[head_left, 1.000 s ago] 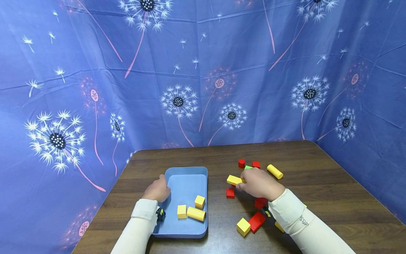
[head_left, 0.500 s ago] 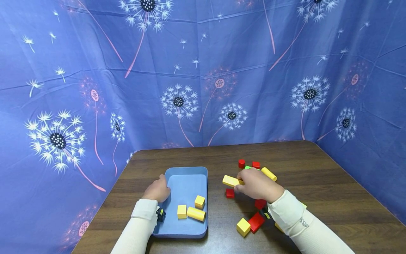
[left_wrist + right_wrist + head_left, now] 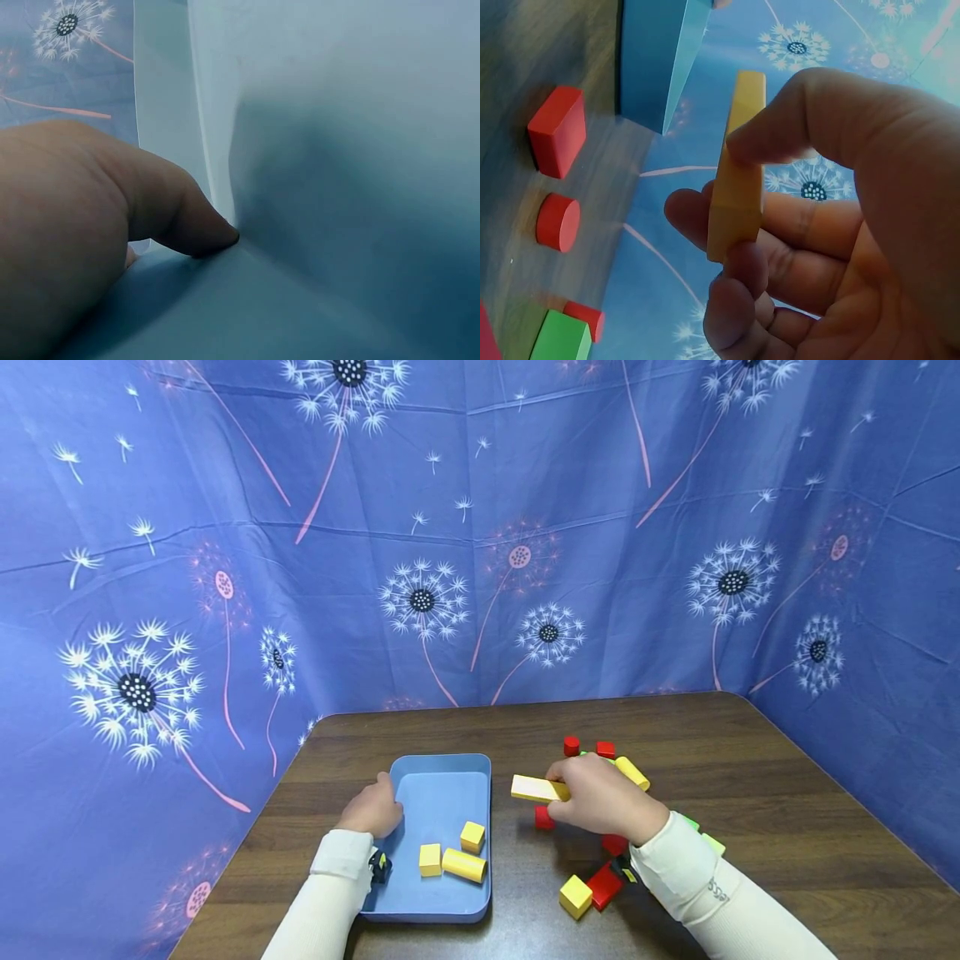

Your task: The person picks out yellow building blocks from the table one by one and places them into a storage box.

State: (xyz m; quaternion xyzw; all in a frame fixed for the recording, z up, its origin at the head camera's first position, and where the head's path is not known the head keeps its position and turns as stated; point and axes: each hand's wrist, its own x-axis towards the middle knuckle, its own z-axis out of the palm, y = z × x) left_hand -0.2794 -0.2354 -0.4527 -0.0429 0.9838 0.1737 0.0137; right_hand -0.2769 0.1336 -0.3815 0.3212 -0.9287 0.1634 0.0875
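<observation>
My right hand (image 3: 603, 797) pinches a long yellow block (image 3: 536, 788) between thumb and fingers. The right wrist view shows this block (image 3: 739, 172) raised clear of the table, its long side under the thumb. At the left, my left hand (image 3: 372, 808) grips the left rim of a blue tray (image 3: 441, 913). Its thumb (image 3: 187, 214) presses the tray's inner wall in the left wrist view; the other fingers are mostly hidden. Inside the tray lie a yellow cube (image 3: 430, 860), another yellow cube (image 3: 472, 837) and a yellow cylinder (image 3: 464, 866).
Around my right hand lie a red cylinder (image 3: 572, 746), a red block (image 3: 605, 749), a yellow cylinder (image 3: 633, 773) and a small red block (image 3: 543, 817). Nearer are a yellow cube (image 3: 576, 897), a long red block (image 3: 606, 886) and a green block (image 3: 713, 844). A blue curtain (image 3: 480, 527) hangs behind.
My right hand has moved a little left with the long yellow block, bringing it nearer the tray. The yellow cylinder on the table has shifted left. My left hand has stayed put.
</observation>
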